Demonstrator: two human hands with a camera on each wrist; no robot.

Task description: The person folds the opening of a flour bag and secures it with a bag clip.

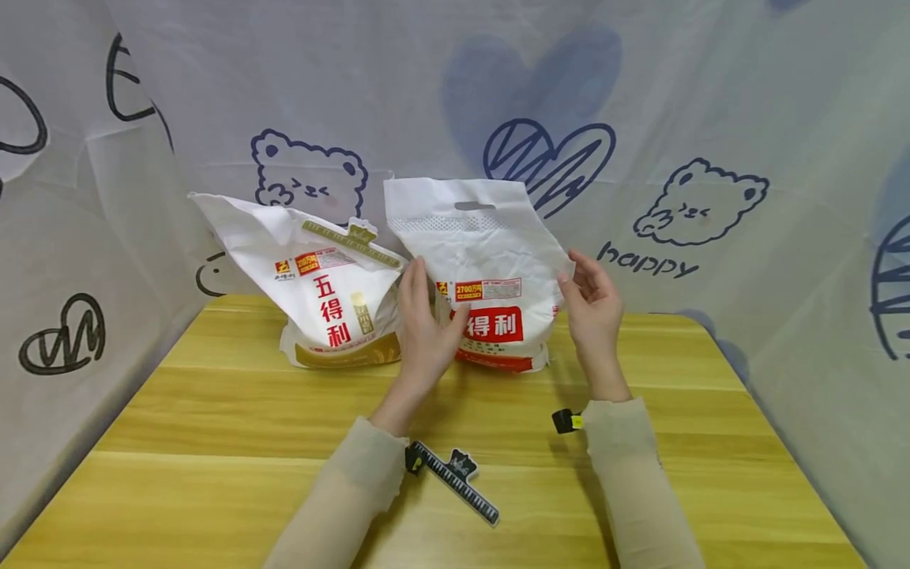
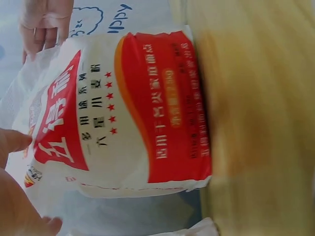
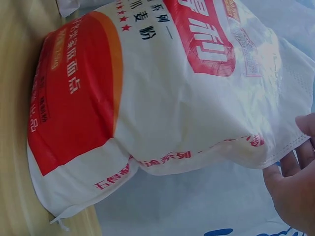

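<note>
A white and red bag of flour (image 1: 483,257) stands upright at the back of the table, its top with a handle slot raised. My left hand (image 1: 425,328) is at its left side, thumb against the front and fingers fairly straight along the edge. On the other side my right hand (image 1: 596,320) pinches the bag's upper right edge between thumb and fingers, as the right wrist view shows. In the left wrist view the bag's red lower front (image 2: 167,108) faces me. The hidden left fingertips cannot be made out fully.
Close on the left stands a second white bag of flour (image 1: 330,296), with a gold sealing clip (image 1: 351,241) across its folded top. A black and white piano-key clip (image 1: 458,482) lies near my left sleeve. Behind the wooden table (image 1: 661,371) hangs a printed cloth (image 1: 426,79).
</note>
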